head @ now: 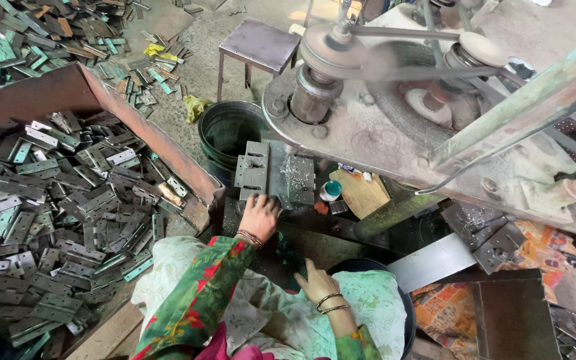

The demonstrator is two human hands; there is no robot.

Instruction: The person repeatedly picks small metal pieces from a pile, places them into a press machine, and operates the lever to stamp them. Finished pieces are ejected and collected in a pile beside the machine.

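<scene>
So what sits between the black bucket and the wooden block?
In the head view, a grey metal fixture plate, touched by the left hand, lies between bucket and block.

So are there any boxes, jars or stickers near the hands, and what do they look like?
Small round jar: on the workbench right of the left hand, white with a teal lid.
Small packet: just behind the jar, colourful, too small to tell more.
No signs or screens.
</scene>
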